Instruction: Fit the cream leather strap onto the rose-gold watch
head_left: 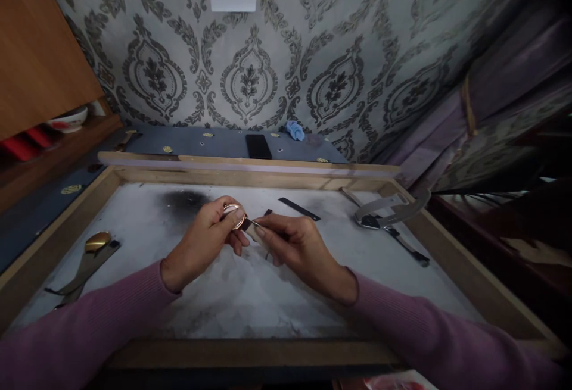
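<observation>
In the middle of the head view, my left hand (208, 235) is closed on a watch with a round rose-gold case (233, 216). The thumb lies across the case. Close by on its right, my right hand (297, 247) pinches a thin tool (252, 222) whose tip is at the edge of the case. A short beige and dark strap piece (254, 232) shows between the hands, partly hidden by fingers. Beyond my right hand, a flat black strip (299, 208) lies on the white tray surface (214, 312).
A wooden rim (263, 354) surrounds the work surface. At left lies a gold-cased watch (97, 241) with a dark strap. Several watches and straps (379, 217) are piled at right. Behind the rim are a black phone (258, 146) and a crumpled blue cloth (295, 130).
</observation>
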The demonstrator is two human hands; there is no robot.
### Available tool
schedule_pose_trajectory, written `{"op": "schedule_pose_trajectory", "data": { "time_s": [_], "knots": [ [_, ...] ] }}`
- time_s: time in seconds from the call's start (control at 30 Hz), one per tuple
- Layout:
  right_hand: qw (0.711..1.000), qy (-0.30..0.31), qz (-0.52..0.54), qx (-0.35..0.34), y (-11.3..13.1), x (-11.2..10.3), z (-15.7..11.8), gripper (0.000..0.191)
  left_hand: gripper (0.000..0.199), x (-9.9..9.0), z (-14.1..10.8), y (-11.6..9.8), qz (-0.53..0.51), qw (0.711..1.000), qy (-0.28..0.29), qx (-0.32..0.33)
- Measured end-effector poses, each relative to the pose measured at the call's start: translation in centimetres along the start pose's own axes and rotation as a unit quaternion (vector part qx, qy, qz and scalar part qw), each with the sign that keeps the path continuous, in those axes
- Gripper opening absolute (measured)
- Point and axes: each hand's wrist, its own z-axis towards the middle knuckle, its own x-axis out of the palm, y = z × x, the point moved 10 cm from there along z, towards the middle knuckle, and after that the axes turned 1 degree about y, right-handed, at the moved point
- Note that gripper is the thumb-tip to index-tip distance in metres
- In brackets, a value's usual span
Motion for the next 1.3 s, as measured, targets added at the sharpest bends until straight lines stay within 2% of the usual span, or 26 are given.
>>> {"op": "schedule_pose_trajectory", "data": {
  "time_s": [0.67,1.2,1.3],
  "knots": [
    [0.999,0.005,0.028,0.035,-0.5,0.1,0.1,0.027,0.015,0.2,0.0,-0.4,0.053,0.998,0.009,0.037],
    [0.995,0.026,0.069,0.063,-1.2,0.9,-0.1,0.028,0.017,0.6,-0.6,-1.2,0.157,0.984,0.002,0.081],
    [0.998,0.016,0.03,0.047,-0.6,0.6,-0.1,0.026,0.017,0.6,-0.7,-1.3,0.177,0.98,0.001,0.093]
  ]
}}
